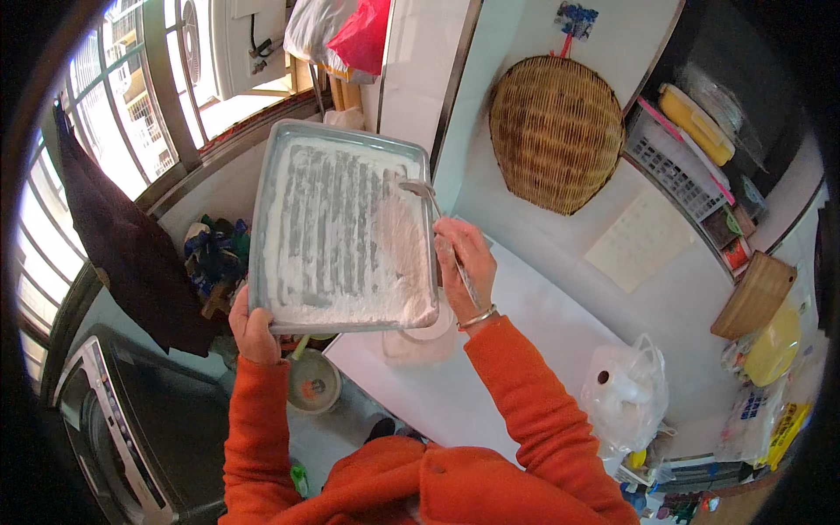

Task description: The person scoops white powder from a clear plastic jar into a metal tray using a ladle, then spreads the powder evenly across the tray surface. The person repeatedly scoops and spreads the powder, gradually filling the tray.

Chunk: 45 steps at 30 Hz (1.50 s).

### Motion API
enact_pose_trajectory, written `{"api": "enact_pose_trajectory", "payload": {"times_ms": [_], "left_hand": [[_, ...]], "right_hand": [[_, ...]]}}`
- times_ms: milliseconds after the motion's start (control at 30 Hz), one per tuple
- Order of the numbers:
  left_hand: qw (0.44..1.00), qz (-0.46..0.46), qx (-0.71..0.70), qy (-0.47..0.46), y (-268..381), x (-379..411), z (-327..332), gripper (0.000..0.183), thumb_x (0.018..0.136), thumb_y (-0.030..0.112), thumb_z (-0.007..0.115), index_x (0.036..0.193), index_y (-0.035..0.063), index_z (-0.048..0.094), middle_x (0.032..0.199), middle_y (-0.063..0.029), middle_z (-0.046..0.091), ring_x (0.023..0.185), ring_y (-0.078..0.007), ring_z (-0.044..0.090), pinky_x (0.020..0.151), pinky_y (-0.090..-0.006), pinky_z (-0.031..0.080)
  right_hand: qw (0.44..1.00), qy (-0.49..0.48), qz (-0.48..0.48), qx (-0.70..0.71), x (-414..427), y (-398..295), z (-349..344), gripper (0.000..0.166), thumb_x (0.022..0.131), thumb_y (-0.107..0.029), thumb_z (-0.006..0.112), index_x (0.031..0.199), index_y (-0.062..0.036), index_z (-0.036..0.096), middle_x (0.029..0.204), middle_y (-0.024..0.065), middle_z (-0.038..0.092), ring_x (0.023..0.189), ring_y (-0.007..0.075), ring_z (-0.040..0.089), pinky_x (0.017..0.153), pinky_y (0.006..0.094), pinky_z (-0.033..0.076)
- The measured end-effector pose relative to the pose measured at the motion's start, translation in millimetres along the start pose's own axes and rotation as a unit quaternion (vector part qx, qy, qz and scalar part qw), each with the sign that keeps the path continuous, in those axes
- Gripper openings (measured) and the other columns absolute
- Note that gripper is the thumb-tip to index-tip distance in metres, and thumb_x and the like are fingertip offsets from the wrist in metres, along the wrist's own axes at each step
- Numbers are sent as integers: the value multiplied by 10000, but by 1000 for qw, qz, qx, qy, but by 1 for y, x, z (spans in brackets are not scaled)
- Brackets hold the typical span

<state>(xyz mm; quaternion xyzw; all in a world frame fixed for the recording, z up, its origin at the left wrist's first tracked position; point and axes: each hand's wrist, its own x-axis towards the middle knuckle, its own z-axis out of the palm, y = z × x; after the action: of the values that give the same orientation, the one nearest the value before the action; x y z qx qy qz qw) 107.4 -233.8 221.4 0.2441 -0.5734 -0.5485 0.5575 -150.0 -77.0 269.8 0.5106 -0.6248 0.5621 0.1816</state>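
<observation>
My left hand (254, 328) grips the lower left corner of a rectangular metal tray (261, 216), which is held up and tilted. White powder (400, 262) coats the inside of the tray, heaped along the right and lower sides. Streaks of grey metal show through it in the middle. In my right hand (467, 252) is a metal spoon (420, 188), its bowl over the tray's upper right edge and its handle running down towards my wrist. Partly hidden behind the tray's lower right corner, a pale translucent container (413, 348) stands on the white table.
The white table (525, 315) spans the middle, with a plastic bag (627, 394) holding a white roll at its right. A washing machine (151, 426) stands at lower left, near a round pan (315, 384). A woven basket (558, 134) hangs on the wall; dark cloth (125, 243) hangs by the window.
</observation>
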Motion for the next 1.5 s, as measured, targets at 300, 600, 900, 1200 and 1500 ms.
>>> {"api": "enact_pose_trajectory", "payload": {"times_ms": [300, 600, 900, 1200, 1500], "left_hand": [[998, -51, -34, 4, 10, -6, 4, 457, 642, 97, 425, 1039, -69, 581, 905, -72, 604, 733, -156, 548, 720, -260, 461], [999, -40, -21, 6, 10, -8, 5, 462, 651, 92, 417, 1049, -75, 584, 901, -66, 600, 736, -142, 534, 732, -241, 448], [1000, -7, -12, 18, -3, -9, -3, 489, 670, 68, 414, 1110, -78, 572, 917, -76, 611, 742, -149, 553, 719, -239, 461], [998, -40, -37, 12, -2, -7, -4, 533, 660, 58, 404, 1149, -91, 556, 946, -102, 610, 774, -149, 555, 750, -247, 457], [998, -33, -44, -8, 8, -5, 3, 515, 663, 45, 390, 1130, -90, 563, 938, -95, 614, 738, -129, 543, 706, -234, 460]], "right_hand": [[1000, -20, 13, -9, -53, -21, -25, 225, 875, -19, 582, 1096, 15, 609, 1070, 143, 605, 966, 262, 614, 848, 321, 498], [997, -61, -37, -16, -72, -42, -52, 250, 842, 63, 574, 1091, 42, 591, 1066, 150, 595, 967, 277, 607, 821, 335, 505], [992, -73, -92, -37, -19, -11, -27, 299, 813, 64, 569, 1107, 14, 599, 1095, 139, 582, 888, 255, 618, 768, 298, 516], [992, -108, -58, -31, -68, -20, -74, 199, 852, 38, 548, 1020, 21, 653, 1010, 161, 633, 888, 245, 649, 759, 312, 542], [987, -158, -33, -24, -84, -31, -100, 276, 768, 77, 603, 1026, -12, 648, 1017, 124, 642, 847, 241, 658, 719, 304, 544]]}}
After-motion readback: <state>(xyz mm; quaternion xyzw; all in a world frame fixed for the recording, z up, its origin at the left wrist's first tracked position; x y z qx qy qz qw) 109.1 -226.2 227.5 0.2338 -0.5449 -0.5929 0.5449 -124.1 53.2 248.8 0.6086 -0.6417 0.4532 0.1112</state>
